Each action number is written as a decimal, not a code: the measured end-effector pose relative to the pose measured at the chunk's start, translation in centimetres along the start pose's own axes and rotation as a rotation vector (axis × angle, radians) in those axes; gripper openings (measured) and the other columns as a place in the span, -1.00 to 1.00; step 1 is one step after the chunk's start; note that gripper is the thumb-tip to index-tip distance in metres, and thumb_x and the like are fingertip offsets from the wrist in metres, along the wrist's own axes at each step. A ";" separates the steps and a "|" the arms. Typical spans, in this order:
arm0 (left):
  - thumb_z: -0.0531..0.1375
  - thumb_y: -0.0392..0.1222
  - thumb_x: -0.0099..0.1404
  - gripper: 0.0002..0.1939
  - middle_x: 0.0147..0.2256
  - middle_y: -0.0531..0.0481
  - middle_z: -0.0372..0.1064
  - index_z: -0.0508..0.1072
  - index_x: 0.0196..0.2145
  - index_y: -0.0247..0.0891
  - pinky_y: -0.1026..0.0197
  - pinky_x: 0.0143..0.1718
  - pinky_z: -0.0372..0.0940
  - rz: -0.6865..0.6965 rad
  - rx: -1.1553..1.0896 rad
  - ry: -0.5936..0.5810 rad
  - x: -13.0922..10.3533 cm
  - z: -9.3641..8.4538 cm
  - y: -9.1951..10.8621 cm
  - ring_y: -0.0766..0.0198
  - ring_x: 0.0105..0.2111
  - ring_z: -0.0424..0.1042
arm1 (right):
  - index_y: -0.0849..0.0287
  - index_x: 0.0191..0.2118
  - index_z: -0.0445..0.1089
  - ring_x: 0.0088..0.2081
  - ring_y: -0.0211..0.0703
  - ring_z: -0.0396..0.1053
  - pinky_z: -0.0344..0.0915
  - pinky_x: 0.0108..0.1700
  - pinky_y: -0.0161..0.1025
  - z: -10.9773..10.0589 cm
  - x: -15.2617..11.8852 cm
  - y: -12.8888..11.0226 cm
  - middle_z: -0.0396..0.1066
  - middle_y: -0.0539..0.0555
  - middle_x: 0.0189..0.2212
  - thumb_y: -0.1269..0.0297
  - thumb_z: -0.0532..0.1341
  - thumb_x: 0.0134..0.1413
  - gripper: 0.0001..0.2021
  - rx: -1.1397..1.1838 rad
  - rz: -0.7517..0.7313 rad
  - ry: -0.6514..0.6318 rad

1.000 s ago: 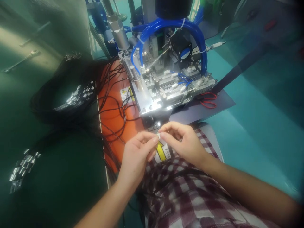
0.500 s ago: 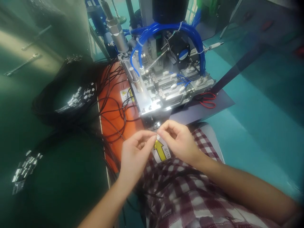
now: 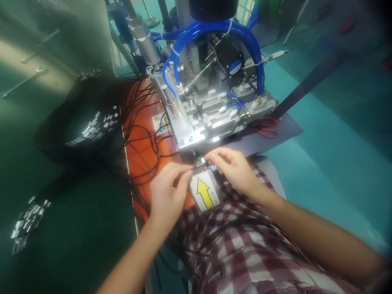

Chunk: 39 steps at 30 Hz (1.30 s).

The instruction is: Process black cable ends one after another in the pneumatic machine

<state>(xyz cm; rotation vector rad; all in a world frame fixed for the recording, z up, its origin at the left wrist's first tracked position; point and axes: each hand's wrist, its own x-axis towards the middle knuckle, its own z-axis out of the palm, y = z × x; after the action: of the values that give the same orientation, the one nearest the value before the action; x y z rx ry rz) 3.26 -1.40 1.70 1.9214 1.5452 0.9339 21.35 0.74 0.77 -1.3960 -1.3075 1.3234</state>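
Observation:
My left hand point(image 3: 168, 188) is pinched closed, and a thin dark cable end point(image 3: 197, 166) shows at its fingertips. Just to the right, my right hand point(image 3: 234, 166) has its thumb and forefinger pressed together; whatever lies between them is too small to make out. Both sets of fingertips are close together at a small metal fixture point(image 3: 201, 161) on the machine's front edge. Below them is a white plate with a yellow arrow point(image 3: 204, 191). The machine point(image 3: 211, 110), with its metal slides and blue air hoses point(image 3: 208, 27), stands right behind the hands.
Coiled black cables with shiny metal ends point(image 3: 98, 126) lie on the green surface at left, with another bundle of metal ends point(image 3: 30, 218) nearer. Loose black cables cross the orange surface point(image 3: 139, 149). Red-handled scissors point(image 3: 268, 128) rest on the grey plate point(image 3: 288, 126).
Both hands have moved slightly forward to the metal fixture, and their fingertips have come a little apart. The arrow plate is more exposed. The view has shifted slightly.

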 end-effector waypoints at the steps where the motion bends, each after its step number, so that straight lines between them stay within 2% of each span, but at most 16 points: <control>1: 0.19 -0.28 0.28 -0.90 -0.33 0.05 0.47 0.53 -0.30 -0.22 0.31 -0.30 0.30 -0.001 0.005 0.009 0.0 0.0 -0.1 0.34 -0.30 0.42 | 0.23 -0.35 0.46 -0.45 -0.28 0.28 0.22 -0.38 -0.30 -0.1 0.0 0.2 0.42 0.01 -0.43 0.27 0.14 0.16 -0.81 -0.016 -0.003 0.013; 7: 0.19 -0.28 0.29 -0.89 -0.36 0.06 0.46 0.53 -0.28 -0.22 0.30 -0.31 0.29 0.024 0.016 0.015 0.0 0.4 -0.2 0.35 -0.34 0.41 | 0.22 -0.38 0.48 -0.34 -0.20 0.34 0.25 -0.27 -0.26 -0.2 -0.4 0.9 0.43 0.04 -0.38 0.28 0.22 0.09 -0.86 -0.085 -0.052 -0.001; 10: 0.19 -0.27 0.29 -0.90 -0.37 0.06 0.45 0.53 -0.28 -0.23 0.30 -0.33 0.28 0.050 0.046 0.012 0.4 0.5 0.3 0.35 -0.35 0.40 | 0.23 -0.40 0.47 -0.34 -0.20 0.35 0.26 -0.28 -0.25 0.0 -0.3 0.7 0.43 0.04 -0.38 0.31 0.25 0.04 -0.90 -0.039 -0.074 -0.019; 16: 0.17 -0.32 0.29 -0.85 -0.27 -0.01 0.42 0.48 -0.19 -0.25 0.26 -0.27 0.31 0.076 0.079 -0.062 1.4 0.5 -0.1 0.28 -0.26 0.40 | 0.24 -0.39 0.43 -0.37 -0.20 0.36 0.28 -0.28 -0.24 -0.1 0.6 1.2 0.43 0.05 -0.42 0.30 0.22 0.05 -0.88 0.011 -0.002 0.007; 23: 0.14 -0.36 0.31 -0.85 -0.37 -0.01 0.37 0.50 -0.20 -0.31 0.28 -0.33 0.28 0.314 0.272 -0.042 1.2 0.5 -1.9 0.32 -0.37 0.36 | 0.22 -0.41 0.44 -0.33 -0.14 0.41 0.32 -0.25 -0.22 -0.1 1.1 2.1 0.48 0.07 -0.39 0.28 0.23 0.04 -0.87 -0.081 0.026 0.018; 29: 0.14 -0.40 0.30 -0.83 -0.37 -0.01 0.35 0.50 -0.18 -0.35 0.32 -0.35 0.27 0.316 0.269 -0.051 1.1 0.3 -2.1 0.35 -0.38 0.35 | 0.22 -0.40 0.45 -0.31 -0.14 0.42 0.32 -0.23 -0.22 0.1 1.1 2.3 0.49 0.07 -0.38 0.28 0.22 0.05 -0.87 -0.133 0.009 0.017; 39: 0.10 -0.42 0.31 -0.74 -0.32 -0.03 0.33 0.47 -0.10 -0.25 0.28 -0.35 0.28 0.369 0.268 -0.102 0.9 0.1 -2.8 0.30 -0.34 0.34 | 0.21 -0.39 0.41 -0.30 -0.17 0.40 0.31 -0.24 -0.24 0.3 1.1 2.4 0.43 0.06 -0.37 0.35 0.19 0.10 -0.91 -0.164 -0.052 0.025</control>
<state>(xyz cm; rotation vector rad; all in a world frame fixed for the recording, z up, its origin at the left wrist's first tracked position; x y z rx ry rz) 1.66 0.09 -0.25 2.4628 1.3361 0.7863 21.37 1.43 -1.81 -1.4743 -1.4529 1.1829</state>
